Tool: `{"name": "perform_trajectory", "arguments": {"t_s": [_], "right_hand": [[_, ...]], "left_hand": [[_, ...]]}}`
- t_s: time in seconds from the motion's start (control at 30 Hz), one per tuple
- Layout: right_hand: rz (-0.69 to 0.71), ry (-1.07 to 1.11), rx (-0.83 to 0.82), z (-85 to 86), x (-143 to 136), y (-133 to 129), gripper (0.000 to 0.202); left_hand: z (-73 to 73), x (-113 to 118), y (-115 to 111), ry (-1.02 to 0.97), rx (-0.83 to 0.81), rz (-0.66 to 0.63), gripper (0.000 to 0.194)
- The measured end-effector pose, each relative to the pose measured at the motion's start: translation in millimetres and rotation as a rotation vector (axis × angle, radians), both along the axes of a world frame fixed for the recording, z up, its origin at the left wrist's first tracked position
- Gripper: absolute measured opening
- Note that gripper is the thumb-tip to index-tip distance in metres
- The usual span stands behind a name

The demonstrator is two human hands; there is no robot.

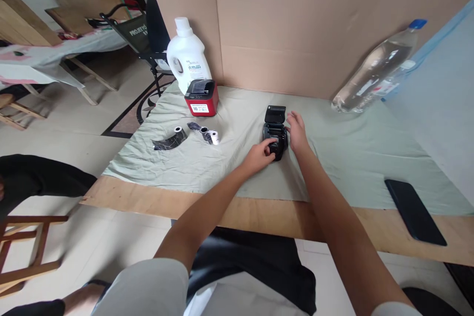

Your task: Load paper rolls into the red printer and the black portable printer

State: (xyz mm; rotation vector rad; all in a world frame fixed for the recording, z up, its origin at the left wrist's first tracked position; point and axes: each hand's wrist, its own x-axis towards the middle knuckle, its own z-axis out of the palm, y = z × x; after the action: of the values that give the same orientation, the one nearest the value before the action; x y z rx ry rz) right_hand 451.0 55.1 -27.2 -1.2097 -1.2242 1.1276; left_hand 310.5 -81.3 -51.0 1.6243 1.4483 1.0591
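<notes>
A small black receipt printer (275,131) lies on the cloth in front of me, its lid (275,114) raised at the far end. My left hand (262,154) reaches in from the near left, with thumb and forefinger closed on the printer's near part. Along the right side is my right hand (297,131); its thumb side touches the printer, and its fingers are apart and point up beside the lid. What lies under the left fingertips is hard to make out. To the left rest paper rolls, one with a dark unrolled strip (169,141) and a small white roll (214,138).
A red printer (202,98) stands before a white detergent bottle (188,54) at the back left. A large clear bottle (377,69) leans at the back right. A black phone (415,211) lies near the front edge. Cardboard (274,29) walls the rear.
</notes>
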Motion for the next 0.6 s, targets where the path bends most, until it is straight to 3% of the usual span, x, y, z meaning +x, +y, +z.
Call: {"name": "perform_trajectory", "arguments": {"t_s": [0.13,0.33,0.5,0.6], "right_hand": [[0.036,-0.095,0.004,18.4,-23,33,0.055],[0.097,-0.344,0.141,28.5,-21,38,0.027],[0.445,-0.611,0.121,45.6,12,40,0.024],[0.591,-0.831,0.114,54.9,22,46,0.035]], "left_hand": [[2.7,-3,-4,0.137,0.0,-0.122,0.044],[5.9,-5,-4,0.163,-0.05,-0.148,0.042],[5.8,-5,-3,0.142,-0.06,-0.144,0.039],[8.1,-5,-4,0.148,-0.06,-0.142,0.038]]}}
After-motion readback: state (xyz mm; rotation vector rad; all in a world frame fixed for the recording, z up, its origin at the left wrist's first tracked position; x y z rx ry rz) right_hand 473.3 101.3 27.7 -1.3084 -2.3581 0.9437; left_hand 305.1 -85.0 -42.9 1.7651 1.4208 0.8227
